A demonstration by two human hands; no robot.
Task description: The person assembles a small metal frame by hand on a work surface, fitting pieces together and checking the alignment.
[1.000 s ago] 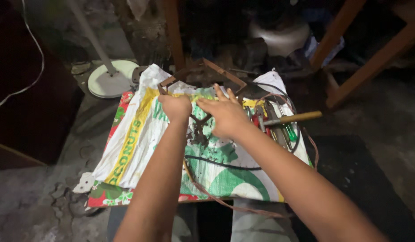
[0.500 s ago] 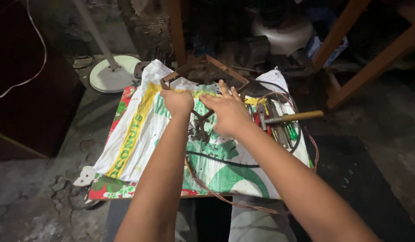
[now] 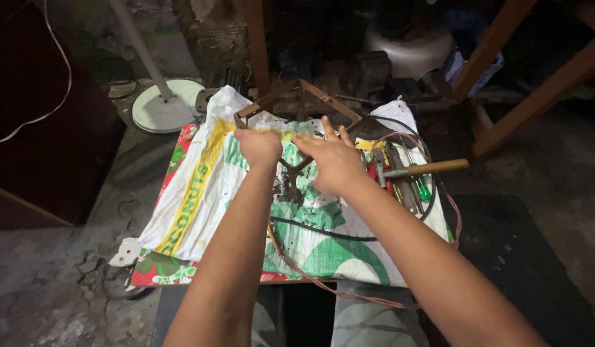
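Left hand [image 3: 260, 146] is closing in a fist around the near-left bar of a rusty angular metal frame [image 3: 297, 96], which is lying at twelve o'clock from both hands, its long axis running left to right across the far edge of the counter [image 3: 157, 275]. Right hand [image 3: 334, 160] is resting beside it with fingers spread flat, holding nothing, pressing on the printed woven sack [image 3: 201, 193]. At three o'clock, a wooden-handled hammer [image 3: 426, 169] and screwdrivers [image 3: 418, 187] are crowding the right side; open room is lying toward nine o'clock.
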